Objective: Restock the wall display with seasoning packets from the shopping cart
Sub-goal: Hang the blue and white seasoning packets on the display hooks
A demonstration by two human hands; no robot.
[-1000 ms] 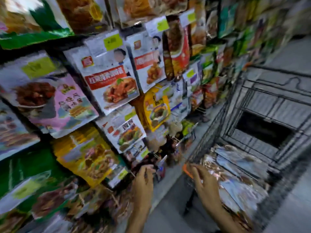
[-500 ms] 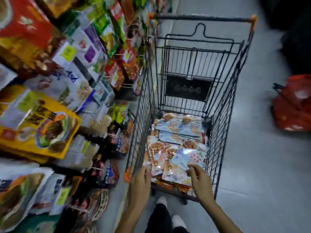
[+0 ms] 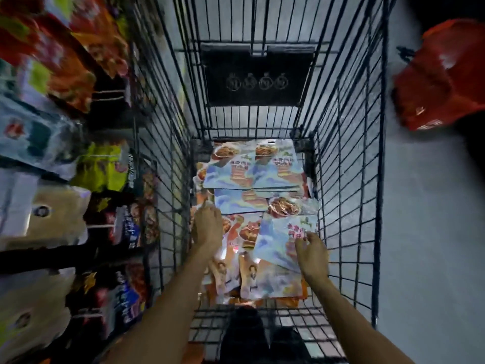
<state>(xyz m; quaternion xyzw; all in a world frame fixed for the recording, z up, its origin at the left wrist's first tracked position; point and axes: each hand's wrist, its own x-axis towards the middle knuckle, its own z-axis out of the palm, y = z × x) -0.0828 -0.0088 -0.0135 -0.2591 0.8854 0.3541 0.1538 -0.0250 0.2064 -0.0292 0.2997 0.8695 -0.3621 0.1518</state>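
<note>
Down inside the wire shopping cart (image 3: 349, 179), both hands reach onto the seasoning packets (image 3: 252, 169) heaped on its floor. The left hand (image 3: 207, 227) lies knuckles up at the pile's left edge; whether it grips anything I cannot tell. The right hand (image 3: 312, 254) has its fingers spread on a blue packet (image 3: 278, 237), not closed round it. The wall display (image 3: 60, 158) hangs just left of the cart.
</note>
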